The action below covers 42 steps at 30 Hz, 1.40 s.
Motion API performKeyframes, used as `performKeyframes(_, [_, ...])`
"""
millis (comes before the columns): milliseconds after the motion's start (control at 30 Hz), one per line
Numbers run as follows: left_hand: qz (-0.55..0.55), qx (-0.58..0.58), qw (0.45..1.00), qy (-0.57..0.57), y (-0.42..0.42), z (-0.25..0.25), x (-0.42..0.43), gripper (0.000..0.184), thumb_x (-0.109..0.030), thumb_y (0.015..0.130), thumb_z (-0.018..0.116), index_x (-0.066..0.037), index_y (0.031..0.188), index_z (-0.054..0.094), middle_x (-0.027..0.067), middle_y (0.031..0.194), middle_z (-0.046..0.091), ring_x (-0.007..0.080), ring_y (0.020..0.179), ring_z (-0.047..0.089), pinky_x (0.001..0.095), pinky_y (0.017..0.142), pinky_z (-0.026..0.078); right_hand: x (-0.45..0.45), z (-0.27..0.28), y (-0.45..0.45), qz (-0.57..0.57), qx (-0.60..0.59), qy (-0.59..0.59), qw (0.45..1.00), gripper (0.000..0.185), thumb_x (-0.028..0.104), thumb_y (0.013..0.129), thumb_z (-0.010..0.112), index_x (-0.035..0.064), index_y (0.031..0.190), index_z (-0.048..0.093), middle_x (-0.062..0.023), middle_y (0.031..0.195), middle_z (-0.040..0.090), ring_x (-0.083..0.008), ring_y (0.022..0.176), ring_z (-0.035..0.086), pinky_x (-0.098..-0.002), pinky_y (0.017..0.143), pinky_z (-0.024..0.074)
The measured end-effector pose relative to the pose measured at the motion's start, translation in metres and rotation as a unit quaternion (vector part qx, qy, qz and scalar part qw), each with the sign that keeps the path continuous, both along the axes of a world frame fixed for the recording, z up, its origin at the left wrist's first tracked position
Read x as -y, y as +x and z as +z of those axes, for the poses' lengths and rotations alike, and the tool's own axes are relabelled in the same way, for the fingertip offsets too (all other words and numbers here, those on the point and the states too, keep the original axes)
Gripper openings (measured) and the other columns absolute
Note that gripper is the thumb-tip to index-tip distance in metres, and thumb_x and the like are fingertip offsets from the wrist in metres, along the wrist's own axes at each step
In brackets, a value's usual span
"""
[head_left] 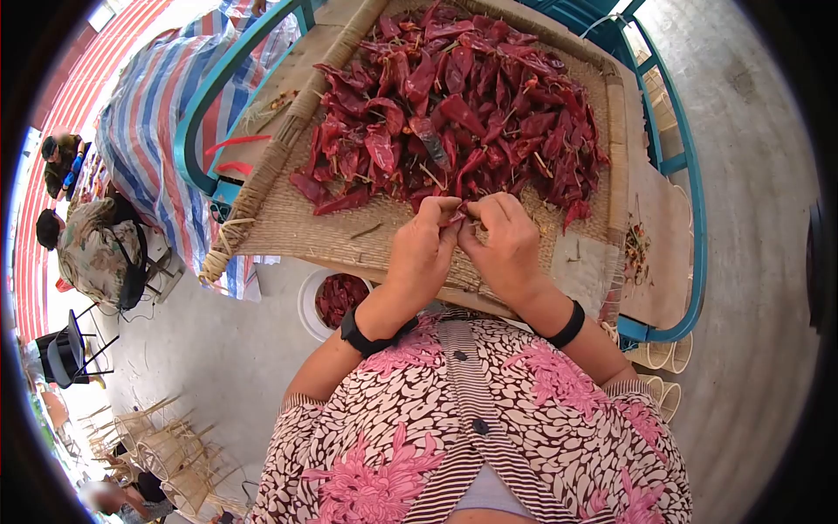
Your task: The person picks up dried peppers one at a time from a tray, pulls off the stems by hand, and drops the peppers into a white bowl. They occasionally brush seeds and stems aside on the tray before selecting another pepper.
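My left hand (421, 247) and my right hand (509, 249) meet at the front edge of a big heap of dried red chili peppers (463, 109). Both are closed, fingertips pinching a dried chili pepper (451, 220) between them, mostly covered by the fingers. The heap lies on a woven tray (336, 240) with a thick bound rim. A loose stem (367, 230) rests on the bare weave left of my hands. Below the tray, to the left, a white bucket (305, 307) holds red chili pieces (339, 299).
A teal metal frame (691, 262) surrounds the tray, with two red chilies (234, 167) on its left side. Striped sheeting (161, 122) covers something at left. Two people (96, 244) (63, 166) sit beyond it, near a black chair (74, 349). Wooden stools (175, 445) stand lower left.
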<state>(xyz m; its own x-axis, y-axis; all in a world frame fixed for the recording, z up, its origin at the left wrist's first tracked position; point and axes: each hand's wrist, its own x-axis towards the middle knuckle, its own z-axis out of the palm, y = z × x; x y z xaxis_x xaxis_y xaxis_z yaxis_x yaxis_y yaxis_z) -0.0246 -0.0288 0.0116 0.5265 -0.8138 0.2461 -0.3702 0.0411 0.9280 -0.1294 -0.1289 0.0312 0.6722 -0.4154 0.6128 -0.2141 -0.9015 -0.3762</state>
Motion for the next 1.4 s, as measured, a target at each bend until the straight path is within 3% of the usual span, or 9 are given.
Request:
performKeyframes(300, [-0.030, -0.231, 0.969, -0.083, 0.006, -0.018, 0.003, 0.012, -0.004, 0.095, 0.057, 0.000, 0.106, 0.057, 0.0136, 0.088, 0.068, 0.0145, 0.080, 0.067, 0.0279, 0.069, 0.051, 0.010, 0.008, -0.010, 0.056, -0.028, 0.201, 0.978, 0.011, 0.003, 0.076, 0.070, 0.0012, 0.085, 0.065, -0.0103, 0.080, 0.061, -0.0252, 0.069, 0.062, -0.0332, 0.061, 0.0492])
performKeyframes(600, [0.002, 0.077, 0.996, -0.043, -0.009, -0.015, 0.000, 0.015, -0.001, 0.091, 0.059, 0.000, 0.106, 0.055, 0.0184, 0.084, 0.066, 0.0235, 0.075, 0.068, 0.0313, 0.067, 0.051, 0.004, 0.007, -0.012, 0.001, -0.057, 0.221, 0.974, 0.010, 0.004, 0.077, 0.068, 0.0014, 0.086, 0.064, -0.0096, 0.080, 0.062, -0.0221, 0.067, 0.063, -0.0316, 0.059, 0.0488])
performKeyframes(700, [0.010, -0.032, 0.998, -0.058, -0.014, -0.010, -0.001, 0.016, 0.000, 0.091, 0.059, 0.000, 0.107, 0.055, 0.0149, 0.083, 0.066, 0.0200, 0.073, 0.066, 0.0307, 0.065, 0.050, 0.008, 0.005, -0.011, 0.006, -0.038, 0.278, 0.960, 0.009, 0.003, 0.078, 0.066, 0.0008, 0.086, 0.063, -0.0075, 0.081, 0.064, -0.0156, 0.067, 0.063, -0.0285, 0.059, 0.0489])
performKeyframes(867, [-0.080, -0.310, 0.946, -0.054, 0.001, -0.014, -0.002, 0.014, -0.005, 0.095, 0.056, 0.000, 0.108, 0.057, 0.0059, 0.097, 0.064, 0.0107, 0.088, 0.060, 0.0263, 0.083, 0.048, 0.016, 0.007, -0.016, 0.074, 0.004, 0.583, 0.809, 0.009, 0.003, 0.079, 0.065, 0.0006, 0.088, 0.063, -0.0063, 0.082, 0.065, -0.0071, 0.068, 0.062, -0.0245, 0.060, 0.0494])
performKeyframes(967, [-0.090, -0.353, 0.931, -0.037, 0.000, -0.002, -0.002, 0.016, -0.011, 0.096, 0.057, 0.000, 0.106, 0.058, 0.0037, 0.098, 0.062, 0.0096, 0.090, 0.058, 0.0261, 0.086, 0.046, 0.016, 0.007, -0.015, 0.068, 0.002, 0.591, 0.804, 0.009, 0.005, 0.081, 0.065, 0.0004, 0.088, 0.062, -0.0054, 0.082, 0.064, -0.0071, 0.070, 0.062, -0.0236, 0.060, 0.0499])
performKeyframes(1067, [-0.081, -0.326, 0.942, -0.013, 0.002, 0.002, 0.000, 0.018, -0.015, 0.095, 0.060, 0.000, 0.106, 0.058, 0.0023, 0.096, 0.062, 0.0093, 0.090, 0.057, 0.0260, 0.085, 0.046, 0.015, 0.009, -0.014, 0.055, -0.055, 0.269, 0.960, 0.008, 0.007, 0.085, 0.064, 0.0000, 0.089, 0.062, -0.0028, 0.083, 0.063, -0.0071, 0.072, 0.062, -0.0220, 0.062, 0.0508])
performKeyframes(1167, [-0.103, -0.385, 0.916, -0.052, 0.007, -0.010, 0.002, 0.016, -0.013, 0.094, 0.062, -0.002, 0.104, 0.059, 0.0027, 0.093, 0.063, 0.0098, 0.087, 0.058, 0.0263, 0.082, 0.047, 0.007, 0.012, -0.013, 0.053, -0.058, 0.265, 0.961, 0.008, 0.007, 0.088, 0.063, -0.0003, 0.092, 0.060, -0.0018, 0.085, 0.062, -0.0094, 0.071, 0.062, -0.0216, 0.064, 0.0515])
performKeyframes(1267, [-0.128, -0.470, 0.868, -0.098, 0.006, -0.015, 0.003, 0.011, -0.011, 0.094, 0.062, -0.003, 0.101, 0.059, 0.0035, 0.091, 0.064, 0.0111, 0.085, 0.060, 0.0267, 0.081, 0.048, 0.007, 0.013, -0.015, 0.094, 0.010, 0.563, 0.821, 0.008, 0.006, 0.089, 0.061, -0.0003, 0.095, 0.059, -0.0035, 0.085, 0.063, -0.0127, 0.070, 0.063, -0.0228, 0.066, 0.0529])
performKeyframes(1400, [-0.156, -0.568, 0.799, -0.120, 0.005, -0.020, 0.004, 0.008, -0.009, 0.094, 0.062, -0.004, 0.098, 0.058, 0.0040, 0.090, 0.064, 0.0125, 0.085, 0.061, 0.0271, 0.079, 0.049, 0.013, 0.003, -0.017, 0.141, 0.081, 0.731, 0.663, 0.008, 0.006, 0.090, 0.059, 0.0011, 0.096, 0.058, -0.0062, 0.087, 0.066, -0.0157, 0.076, 0.067, -0.0255, 0.068, 0.0560])
